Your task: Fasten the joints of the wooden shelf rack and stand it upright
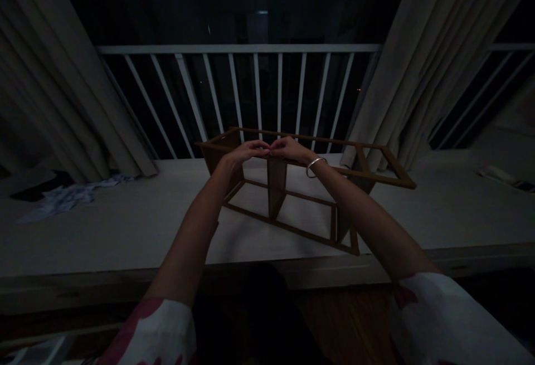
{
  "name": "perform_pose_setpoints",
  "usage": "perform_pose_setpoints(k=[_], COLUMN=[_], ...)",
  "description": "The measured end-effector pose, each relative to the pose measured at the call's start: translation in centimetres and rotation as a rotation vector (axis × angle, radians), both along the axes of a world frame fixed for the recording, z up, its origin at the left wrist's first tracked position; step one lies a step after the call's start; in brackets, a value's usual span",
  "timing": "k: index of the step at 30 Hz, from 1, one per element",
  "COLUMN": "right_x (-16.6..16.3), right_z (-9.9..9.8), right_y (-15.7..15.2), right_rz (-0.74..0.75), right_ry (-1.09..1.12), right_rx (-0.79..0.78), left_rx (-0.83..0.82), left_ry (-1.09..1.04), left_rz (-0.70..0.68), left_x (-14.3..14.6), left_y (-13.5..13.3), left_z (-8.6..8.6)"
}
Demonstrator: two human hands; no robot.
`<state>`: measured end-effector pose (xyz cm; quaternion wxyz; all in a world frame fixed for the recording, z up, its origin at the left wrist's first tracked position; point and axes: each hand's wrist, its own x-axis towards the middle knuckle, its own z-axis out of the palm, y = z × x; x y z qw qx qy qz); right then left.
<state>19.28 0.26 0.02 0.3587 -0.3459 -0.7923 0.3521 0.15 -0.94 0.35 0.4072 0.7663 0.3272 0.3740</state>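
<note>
The one head-worn camera is looking forward and a little downward from close behind the pale ledge (104, 231) crossing mid-frame, facing the white railing (238, 48) in the upper half squarely, and is holding the wooden frame (276, 186) at centre frame within arm's reach.

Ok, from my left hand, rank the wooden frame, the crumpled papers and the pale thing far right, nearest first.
1. wooden frame, touching the left hand.
2. crumpled papers, left on the ledge.
3. pale thing, far right.
</note>
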Motion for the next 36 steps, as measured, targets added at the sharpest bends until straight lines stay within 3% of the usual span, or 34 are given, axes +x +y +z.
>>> perform_pose_setpoints(k=[15,26,36], right_x=[-0.1,-0.3,-0.4], right_z=[-0.1,0.2,0.9], right_y=[0.2,0.3,-1.1], right_rz=[0.035,-0.073,0.053], right_ry=[-0.005,0.071,0.086], right_rx=[0.006,-0.043,-0.075], left_rx=[0.0,0.004,0.029], left_ry=[0.019,-0.006,0.001], left_rz=[0.022,0.01,0.007], left_x=[0.0,0.0,0.0], left_y=[0.9,1.1,1.1], left_z=[-0.2,-0.5,-0.5])
